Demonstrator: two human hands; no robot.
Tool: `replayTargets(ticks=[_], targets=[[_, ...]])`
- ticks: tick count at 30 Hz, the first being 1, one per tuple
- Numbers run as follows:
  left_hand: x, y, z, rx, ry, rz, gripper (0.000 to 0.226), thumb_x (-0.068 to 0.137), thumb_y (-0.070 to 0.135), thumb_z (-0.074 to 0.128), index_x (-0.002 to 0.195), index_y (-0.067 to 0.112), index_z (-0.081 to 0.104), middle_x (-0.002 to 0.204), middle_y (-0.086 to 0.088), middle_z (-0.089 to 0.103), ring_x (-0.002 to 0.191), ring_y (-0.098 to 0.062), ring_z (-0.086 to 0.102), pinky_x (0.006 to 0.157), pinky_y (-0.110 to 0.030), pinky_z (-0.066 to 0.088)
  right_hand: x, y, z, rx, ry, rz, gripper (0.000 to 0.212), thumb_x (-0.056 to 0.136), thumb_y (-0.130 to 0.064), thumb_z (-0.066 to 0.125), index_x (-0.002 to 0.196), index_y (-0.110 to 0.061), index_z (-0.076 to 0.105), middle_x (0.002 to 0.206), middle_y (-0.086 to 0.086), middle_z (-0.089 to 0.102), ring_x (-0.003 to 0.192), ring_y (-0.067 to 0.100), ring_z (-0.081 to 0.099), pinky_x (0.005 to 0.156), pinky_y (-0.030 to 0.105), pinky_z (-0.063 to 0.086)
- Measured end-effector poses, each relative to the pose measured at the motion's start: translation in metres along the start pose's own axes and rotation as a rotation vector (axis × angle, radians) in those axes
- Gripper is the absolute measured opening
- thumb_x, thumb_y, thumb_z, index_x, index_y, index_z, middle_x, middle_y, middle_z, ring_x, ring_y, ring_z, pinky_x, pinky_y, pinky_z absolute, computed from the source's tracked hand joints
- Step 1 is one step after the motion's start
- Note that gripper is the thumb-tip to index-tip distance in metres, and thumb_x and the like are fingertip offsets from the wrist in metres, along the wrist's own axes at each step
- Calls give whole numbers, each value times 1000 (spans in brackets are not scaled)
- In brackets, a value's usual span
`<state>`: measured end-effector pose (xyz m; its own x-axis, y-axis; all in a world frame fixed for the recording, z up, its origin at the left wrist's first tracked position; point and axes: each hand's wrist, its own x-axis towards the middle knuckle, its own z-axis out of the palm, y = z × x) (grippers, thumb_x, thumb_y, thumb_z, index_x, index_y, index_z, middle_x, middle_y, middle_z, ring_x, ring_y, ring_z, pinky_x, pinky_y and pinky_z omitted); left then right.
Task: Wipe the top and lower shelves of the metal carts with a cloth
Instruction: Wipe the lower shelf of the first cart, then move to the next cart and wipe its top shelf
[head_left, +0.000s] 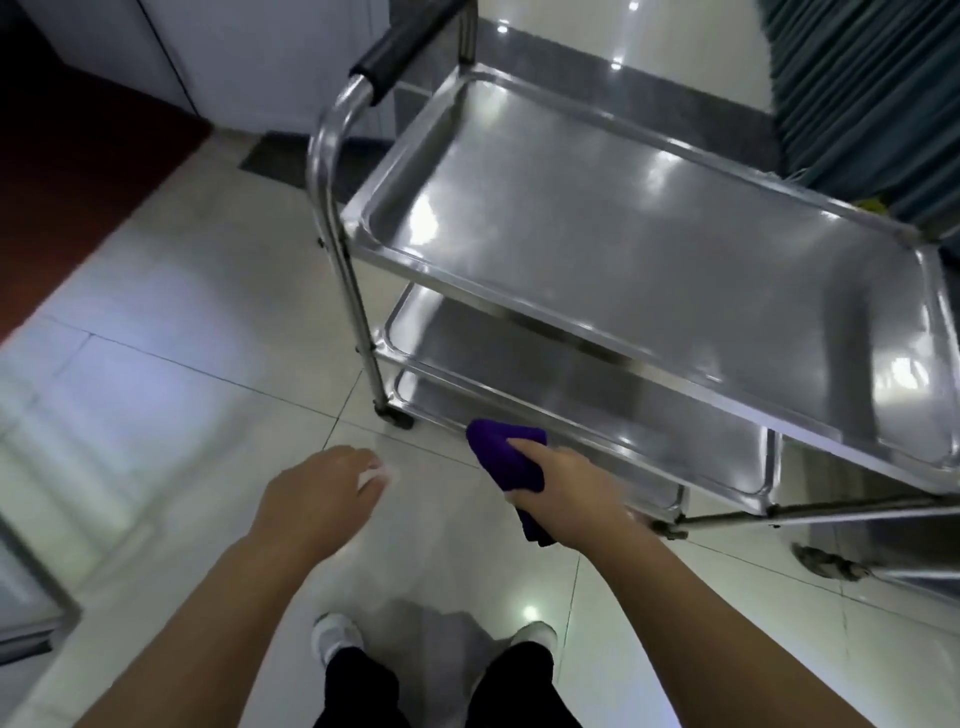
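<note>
Your legs: dark trousers and white shoes (337, 636) at the bottom centre of the frame, standing on pale glossy floor tiles (182, 415).
Left hand (322, 488): lower centre, hanging over the tiles left of the cart and touching nothing you can see. Its fingers point away and blur, so you cannot tell whether they are spread or curled.
Right hand (566, 493): just right of centre, fingers and thumb wrapped round the cloth.
Cloth (506, 457): purple and bunched. One end sticks up past your thumb, the other hangs below your fist. It sits at the near left edge of the lowest shelf (571, 441); contact with the rim cannot be told.
Cart (358, 312): stainless steel, filling the right half of the frame, with tray-like shelves and raised rims.
Top shelf (649, 249): bare, shiny, streaked with light reflections.
Handle (395, 57): black grip, upper centre.
Room: open tiles lie left of and below the cart. A teal curtain (872, 104) hangs close to its far corner, upper right.
</note>
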<state>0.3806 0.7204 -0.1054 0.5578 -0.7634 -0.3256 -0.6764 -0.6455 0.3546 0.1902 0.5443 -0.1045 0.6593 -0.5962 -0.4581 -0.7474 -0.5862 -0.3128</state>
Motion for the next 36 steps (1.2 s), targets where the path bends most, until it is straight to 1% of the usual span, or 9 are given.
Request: replayTargets(ticks=[4,7,11,13,18,23,26,29,36], targets=[[-6,-71,-54,-47,49,-23,37,91,50,45,120,31,57,121,10,59,107,-13,56,88,-31,46,10,-95,-7,4,79,-86,59,86,-51,55,140,-45,31,129,-3,51,110,18,53,92,37,45],[-6,-118,-95,-52,109,-46,37,91,50,45,121,31,57,121,11,60,107,-13,57,85,-29,45,17,-161,-11,58,136,-167,59,85,-50,56,139,-44,32,127,-5,53,109,16,53,93,39,46],[3,-161,-139,-82,206,-79,36,90,51,46,117,30,58,115,11,63,101,-11,58,77,-27,43,28,-226,-20,95,189,-273,59,84,-47,59,137,-42,34,124,-7,54,108,12,52,90,33,47],[12,-175,-156,-83,237,-84,35,90,51,47,115,30,59,113,10,64,98,-10,58,74,-27,41,37,-246,-25,119,192,-292,59,84,-46,60,137,-42,35,124,-6,54,106,12,53,89,31,47],[51,-200,-199,-71,252,-48,33,90,50,48,114,30,59,112,11,64,94,-8,59,71,-25,40,78,-278,-41,88,223,-285,59,85,-48,58,139,-43,33,125,-5,55,106,14,54,91,37,48],[111,-231,-249,-25,267,-17,33,89,52,48,114,33,59,113,14,63,93,-4,58,71,-23,40,147,-315,-54,147,239,-306,60,85,-47,59,138,-44,32,121,-8,56,104,11,53,84,26,46],[153,-256,-288,-12,246,-15,34,89,51,48,115,32,59,113,13,63,95,-6,58,77,-29,47,196,-349,-67,163,266,-321,59,84,-47,59,137,-44,33,115,-9,57,98,9,53,80,26,45],[197,-277,-329,24,230,-18,32,90,48,49,116,31,59,114,11,63,97,-9,58,82,-31,48,244,-382,-88,181,275,-320,58,84,-46,59,137,-44,33,114,-8,58,94,8,53,75,23,41],[304,-306,-398,-2,248,65,33,91,41,52,117,23,60,113,2,63,94,-13,58,74,-27,40,343,-429,-153,132,357,-264,60,85,-45,60,139,-40,34,116,-7,58,96,9,53,76,23,42]])
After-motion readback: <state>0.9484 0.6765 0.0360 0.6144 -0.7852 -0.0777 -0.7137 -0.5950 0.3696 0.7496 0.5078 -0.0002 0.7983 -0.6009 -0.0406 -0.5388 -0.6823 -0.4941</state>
